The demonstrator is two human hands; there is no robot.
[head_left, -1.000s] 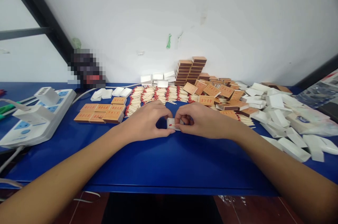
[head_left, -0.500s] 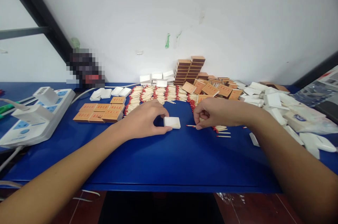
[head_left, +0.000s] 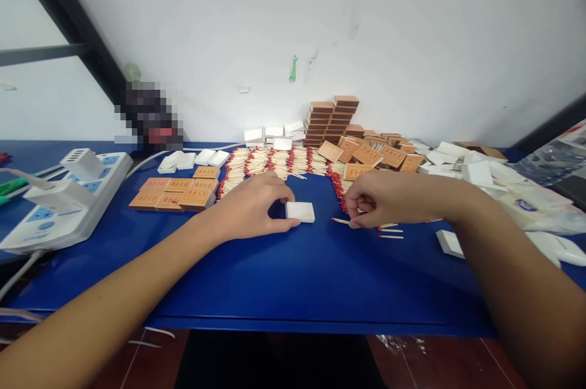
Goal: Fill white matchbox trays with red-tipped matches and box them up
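Note:
My left hand [head_left: 260, 203] grips a small white matchbox tray [head_left: 301, 212] by its left end, thumb in front and fingers behind. To the right of the tray, my right hand [head_left: 368, 203] pinches a red-tipped match [head_left: 339, 220], its head pointing left toward the tray. A few loose matches [head_left: 390, 237] lie just right of those fingers. Behind both hands spread rows of piled matches [head_left: 256, 163], partly hidden by my right hand.
Orange matchboxes [head_left: 174, 192] sit at left, with a power strip [head_left: 103, 193] beyond them. Matchboxes stand in a stack [head_left: 332, 123] against the wall. Loose orange boxes [head_left: 366, 156] and white trays [head_left: 478, 172] are heaped at right. One white tray [head_left: 450, 243] lies by my right forearm.
My right hand has shifted slightly right, away from the white tray, with the match between its fingers. My left hand keeps its hold on the tray. The view has moved slightly.

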